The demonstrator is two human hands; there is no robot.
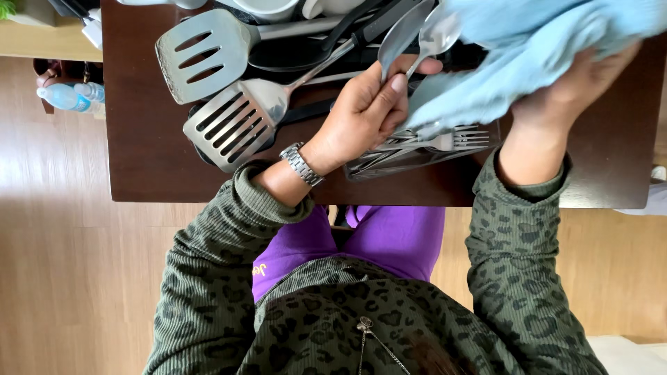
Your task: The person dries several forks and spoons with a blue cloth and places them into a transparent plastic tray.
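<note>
Spoons [417, 35]: our left hand [365, 114] has its fingers clamped on their handles, bowls pointing away over the bench [146, 153]; just beside them, our right hand [577, 90] grips the blue cloth [528, 55].

A pale blue cloth [535, 55] draped over silver spoons [424, 35]. Silver slotted spatulas [222, 90] lay on a dark brown table [146, 160]. Sleeves [208, 257] were olive green with darker leopard spots; trousers [389, 239] were bright purple. The wristwatch [300, 164] was silver, the floor [62, 264] light wood.
</note>
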